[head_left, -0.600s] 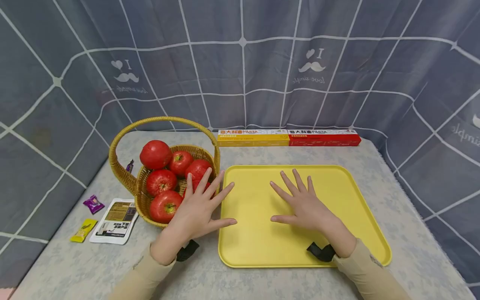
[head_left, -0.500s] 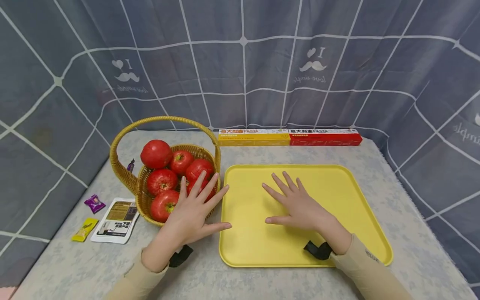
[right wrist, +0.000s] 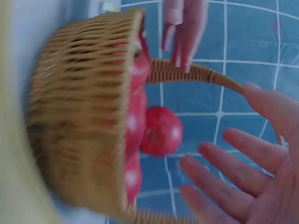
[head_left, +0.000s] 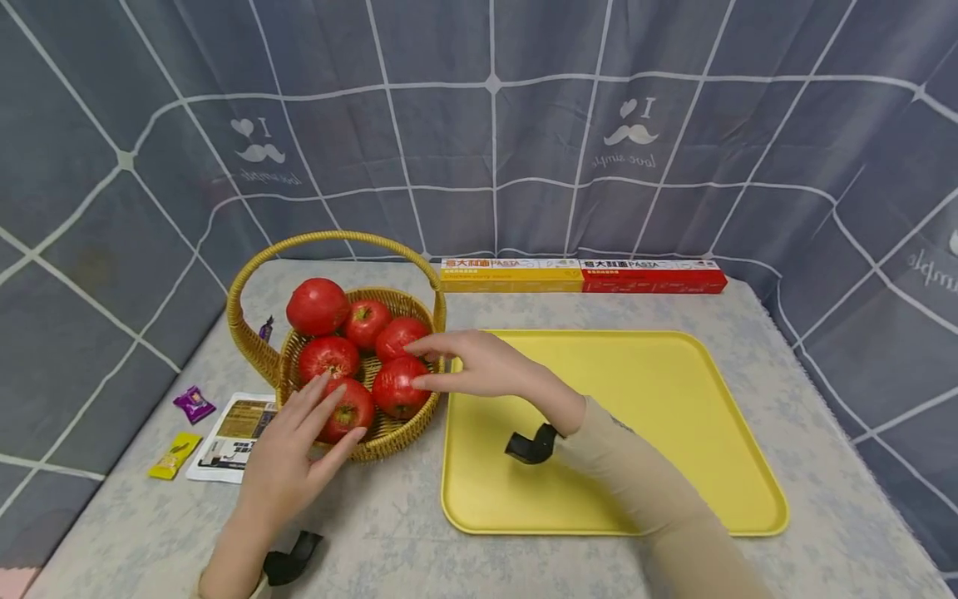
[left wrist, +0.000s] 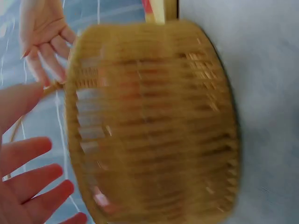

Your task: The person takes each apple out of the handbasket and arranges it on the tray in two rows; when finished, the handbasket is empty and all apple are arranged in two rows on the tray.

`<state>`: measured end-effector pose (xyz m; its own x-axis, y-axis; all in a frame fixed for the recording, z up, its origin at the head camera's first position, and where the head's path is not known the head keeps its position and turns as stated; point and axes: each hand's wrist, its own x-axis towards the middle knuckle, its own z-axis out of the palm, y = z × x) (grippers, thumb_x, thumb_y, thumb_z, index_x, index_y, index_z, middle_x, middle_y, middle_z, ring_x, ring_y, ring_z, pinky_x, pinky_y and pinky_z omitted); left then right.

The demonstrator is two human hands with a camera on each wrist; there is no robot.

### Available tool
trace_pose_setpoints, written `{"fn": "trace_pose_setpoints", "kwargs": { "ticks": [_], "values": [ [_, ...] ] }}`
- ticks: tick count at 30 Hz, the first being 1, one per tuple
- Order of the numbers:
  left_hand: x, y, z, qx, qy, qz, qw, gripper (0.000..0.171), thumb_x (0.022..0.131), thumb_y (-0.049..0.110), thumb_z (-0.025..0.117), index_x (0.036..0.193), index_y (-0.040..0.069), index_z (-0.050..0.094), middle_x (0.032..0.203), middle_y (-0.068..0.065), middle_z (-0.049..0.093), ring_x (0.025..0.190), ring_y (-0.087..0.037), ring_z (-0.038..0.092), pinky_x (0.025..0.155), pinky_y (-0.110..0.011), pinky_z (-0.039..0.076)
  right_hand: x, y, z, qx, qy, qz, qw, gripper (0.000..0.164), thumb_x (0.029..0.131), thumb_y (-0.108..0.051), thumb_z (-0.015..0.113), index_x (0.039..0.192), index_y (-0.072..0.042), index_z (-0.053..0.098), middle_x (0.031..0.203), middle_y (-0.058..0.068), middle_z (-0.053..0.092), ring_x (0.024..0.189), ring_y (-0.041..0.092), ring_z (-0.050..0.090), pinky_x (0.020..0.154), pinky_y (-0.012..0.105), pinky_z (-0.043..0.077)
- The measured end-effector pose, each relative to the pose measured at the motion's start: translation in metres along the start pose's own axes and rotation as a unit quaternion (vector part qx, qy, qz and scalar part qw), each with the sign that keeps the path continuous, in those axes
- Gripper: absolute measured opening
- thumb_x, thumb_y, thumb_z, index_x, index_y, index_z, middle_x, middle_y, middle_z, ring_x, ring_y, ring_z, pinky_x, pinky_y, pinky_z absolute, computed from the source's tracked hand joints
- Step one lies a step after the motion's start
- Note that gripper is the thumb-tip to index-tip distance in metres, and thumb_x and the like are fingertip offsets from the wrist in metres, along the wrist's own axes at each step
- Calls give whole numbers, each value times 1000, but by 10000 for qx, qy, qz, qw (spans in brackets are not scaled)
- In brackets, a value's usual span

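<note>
A woven basket (head_left: 389, 445) with a tall arched handle (head_left: 337, 237) holds several red apples (head_left: 318, 306). My left hand (head_left: 288, 453) hovers at its near left side, fingers spread loosely over the front apple (head_left: 350, 412). From the right, my right hand (head_left: 479, 363) reaches over the rim, thumb and fingertips close to the right-hand apple (head_left: 397, 388). In the right wrist view, the right palm (right wrist: 261, 186) faces the basket with nothing in it. The left wrist view shows the left fingers (left wrist: 42, 186) relaxed beside the blurred basket wall (left wrist: 154, 126).
A yellow tray (head_left: 599, 466) lies right of the basket, under the right forearm. Two pasta boxes (head_left: 512, 274) (head_left: 651, 276) stand along the back. At left are a white pouch (head_left: 232, 437), a yellow packet (head_left: 175, 455) and purple candies (head_left: 195, 405). Grey curtains enclose the table.
My right hand has swung left from over the tray to the basket's right side. My left hand has drawn left and nearer to me, its spread fingers loosening. The apples stay put.
</note>
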<state>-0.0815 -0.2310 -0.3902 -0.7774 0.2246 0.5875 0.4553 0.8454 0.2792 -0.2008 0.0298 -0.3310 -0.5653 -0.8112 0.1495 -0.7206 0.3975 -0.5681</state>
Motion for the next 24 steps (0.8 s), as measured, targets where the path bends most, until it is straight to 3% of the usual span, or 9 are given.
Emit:
{"fn": "trace_pose_setpoints", "kwargs": {
  "ticks": [5, 8, 11, 15, 20, 24],
  "values": [
    [-16, -18, -1, -351, 854, -911, 9915, 50, 73, 19, 79, 117, 3, 64, 135, -17, 50, 119, -39, 49, 102, -41, 39, 54, -15, 3, 1368, 447, 106, 9895, 51, 88, -36, 65, 132, -16, 53, 126, -4, 56, 110, 9, 54, 92, 27, 47],
    [-20, -27, 1, -449, 1251, -1188, 9840, 49, 71, 16, 81, 114, 2, 66, 134, -17, 52, 114, -41, 52, 102, -30, 39, 84, -21, 5, 1649, 636, 119, 9842, 54, 86, -34, 67, 134, -13, 51, 130, -1, 53, 113, 10, 52, 93, 25, 45],
    [-23, -35, 4, -504, 1422, -1423, 9783, 50, 68, 15, 83, 113, 0, 66, 134, -16, 51, 113, -42, 52, 102, -20, 35, 110, -24, 7, 1773, 718, 301, 9811, 59, 85, -35, 68, 137, -15, 48, 137, -2, 47, 120, 13, 48, 94, 24, 44],
    [-25, -38, 5, -1086, 1188, -2015, 9662, 52, 69, 10, 83, 115, -3, 63, 141, -15, 43, 121, -39, 46, 95, -7, 34, 139, -25, 13, 1801, 759, 707, 9782, 64, 83, -37, 70, 140, -22, 44, 143, -6, 38, 128, 14, 39, 98, 27, 41],
    [-26, -36, 5, -1970, 502, -2932, 9342, 53, 79, 13, 77, 126, -1, 56, 149, -17, 29, 132, -35, 34, 85, 0, 35, 168, -17, 22, 1786, 819, 931, 9761, 69, 83, -36, 71, 143, -24, 39, 149, -6, 30, 135, 11, 29, 105, 34, 35],
    [-25, -34, 5, -2183, 220, -3304, 9180, 58, 81, 17, 76, 131, 2, 53, 151, -15, 26, 135, -32, 30, 82, 0, 36, 182, -11, 30, 2034, 850, 1033, 9699, 73, 83, -33, 72, 146, -23, 36, 151, -4, 27, 137, 12, 26, 107, 35, 33]
  ]
}}
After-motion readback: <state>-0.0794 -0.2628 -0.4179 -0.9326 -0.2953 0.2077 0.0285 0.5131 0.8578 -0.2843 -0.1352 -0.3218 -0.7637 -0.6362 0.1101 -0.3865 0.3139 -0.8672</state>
